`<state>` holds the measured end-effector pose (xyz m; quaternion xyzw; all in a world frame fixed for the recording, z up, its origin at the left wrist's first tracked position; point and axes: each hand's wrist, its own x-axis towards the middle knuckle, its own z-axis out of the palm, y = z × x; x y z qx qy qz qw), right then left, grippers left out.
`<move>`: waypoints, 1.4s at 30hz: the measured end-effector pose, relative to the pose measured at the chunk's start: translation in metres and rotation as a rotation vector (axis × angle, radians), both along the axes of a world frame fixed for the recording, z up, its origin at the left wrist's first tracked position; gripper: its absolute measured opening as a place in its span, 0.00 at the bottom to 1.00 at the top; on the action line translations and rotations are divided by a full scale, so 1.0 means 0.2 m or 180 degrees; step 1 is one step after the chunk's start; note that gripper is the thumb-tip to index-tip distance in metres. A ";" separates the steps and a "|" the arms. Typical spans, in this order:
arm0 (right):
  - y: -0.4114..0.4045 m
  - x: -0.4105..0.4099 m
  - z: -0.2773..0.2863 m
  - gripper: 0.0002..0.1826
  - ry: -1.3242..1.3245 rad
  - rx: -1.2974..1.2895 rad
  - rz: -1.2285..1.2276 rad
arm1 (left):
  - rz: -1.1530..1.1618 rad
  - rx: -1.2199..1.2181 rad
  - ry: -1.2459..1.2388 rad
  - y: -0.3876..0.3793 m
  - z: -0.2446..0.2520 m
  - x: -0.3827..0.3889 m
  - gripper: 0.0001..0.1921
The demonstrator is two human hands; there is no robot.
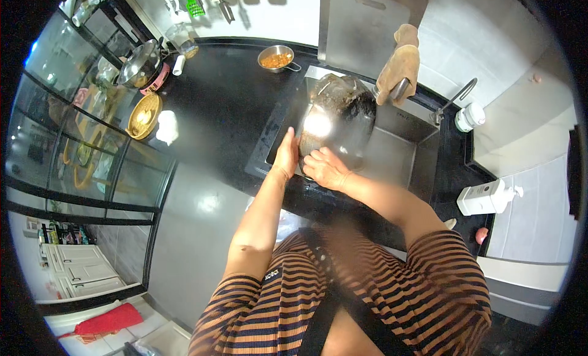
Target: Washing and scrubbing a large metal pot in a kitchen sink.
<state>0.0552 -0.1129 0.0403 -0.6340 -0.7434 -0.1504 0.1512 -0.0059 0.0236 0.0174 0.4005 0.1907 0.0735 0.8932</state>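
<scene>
A large dark wok or pot, its outside blackened and wet-looking, stands tilted on its side over the left part of the steel sink. My left hand rests flat against its left edge, fingers pointing up. My right hand is curled against its lower side, fingers bent; whether something small is between them is hidden. The pan's wrapped handle, covered in tan cloth or leather, sticks up behind the sink at the upper right. A bright glare lies on the metal.
Behind the sink stand a steel board and a faucet. A steel bowl of orange food is on the black counter. To the right are a white jar and a pump bottle; far left, a woven basket and a lidded pan.
</scene>
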 end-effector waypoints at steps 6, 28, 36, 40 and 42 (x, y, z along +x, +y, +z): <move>0.11 0.25 0.24 0.08 0.0413 0.1387 -0.1766 | 0.0315 0.0645 0.0490 0.00 -0.01 0.02 0.21; 0.07 0.19 0.34 0.14 0.0968 -0.0133 -0.1607 | -0.0057 0.0697 0.0005 0.02 -0.04 -0.06 0.14; 0.15 0.27 0.32 0.07 0.0714 -0.0541 -0.0418 | -0.0189 0.1691 0.0326 -0.06 0.08 -0.05 0.17; 0.23 0.25 0.34 0.05 0.0669 -0.0577 -0.0544 | -0.0108 0.2100 0.0357 -0.07 0.12 -0.04 0.17; 0.16 0.25 0.28 0.05 0.0721 -0.0357 -0.0519 | 0.0009 0.2094 0.0379 -0.06 0.11 -0.06 0.17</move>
